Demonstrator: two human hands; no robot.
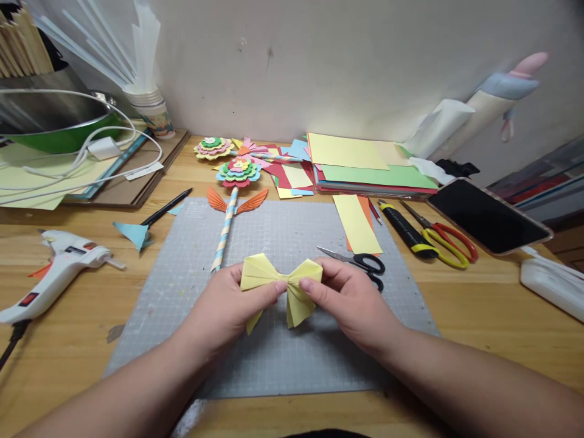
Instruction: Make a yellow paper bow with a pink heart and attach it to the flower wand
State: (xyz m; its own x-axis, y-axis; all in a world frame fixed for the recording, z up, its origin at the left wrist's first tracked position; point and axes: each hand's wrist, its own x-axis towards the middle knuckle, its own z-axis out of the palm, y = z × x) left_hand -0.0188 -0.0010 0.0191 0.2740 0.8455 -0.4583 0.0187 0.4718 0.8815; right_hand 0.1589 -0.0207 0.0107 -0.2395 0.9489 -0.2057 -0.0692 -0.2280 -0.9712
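A folded yellow paper bow (301,298) is held above the grey cutting mat (292,371). My left hand (232,298) pinches its left loop, with the thumb near the centre. My right hand (351,298) grips the right loop, its thumb close to the pinched middle. Two pleated tails hang below the loops. Black-handled scissors (365,263) lie just behind my right hand, partly covered by it. Beyond my left hand a striped paper stick (224,231) lies on the mat, with orange pleated leaves (250,202) and a layered paper flower (238,173).
At the left lie a white glue gun (68,252) and a black pen (168,207). Yellow paper strips (358,224), a cutter (406,228), pliers (444,240) and a phone (490,216) are on the right. Coloured paper (351,152) is stacked at the wall.
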